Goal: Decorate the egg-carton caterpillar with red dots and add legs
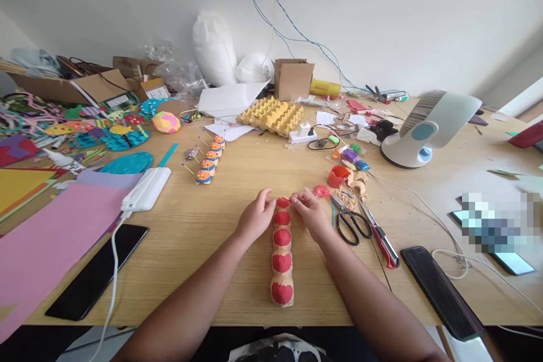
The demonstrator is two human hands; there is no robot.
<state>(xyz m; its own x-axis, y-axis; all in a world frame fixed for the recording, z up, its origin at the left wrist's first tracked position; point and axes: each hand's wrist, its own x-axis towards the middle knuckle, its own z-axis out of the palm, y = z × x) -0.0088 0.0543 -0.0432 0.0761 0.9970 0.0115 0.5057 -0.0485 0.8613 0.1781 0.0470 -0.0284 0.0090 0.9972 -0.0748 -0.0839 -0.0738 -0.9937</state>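
A strip of egg carton point(282, 251) lies lengthwise in front of me, its several domes each capped with red clay. My left hand point(257, 214) is at the left side of the strip's far end, fingertips against the last dome. From the other side, my right hand point(312, 214) has its thumb and finger pinched at the same dome's edge. Just beyond that hand sits a bag of red clay point(322, 190). Black-handled scissors point(352, 219) and a red utility knife point(380, 237) lie to its right.
A decorated carton caterpillar point(208, 163) stands behind on the left. A yellow egg tray point(272, 115) and cardboard box point(292, 80) are at the back. A white fan point(426, 130) stands at right. Phones point(439, 288) point(99, 268) and a power bank point(148, 188) flank my arms.
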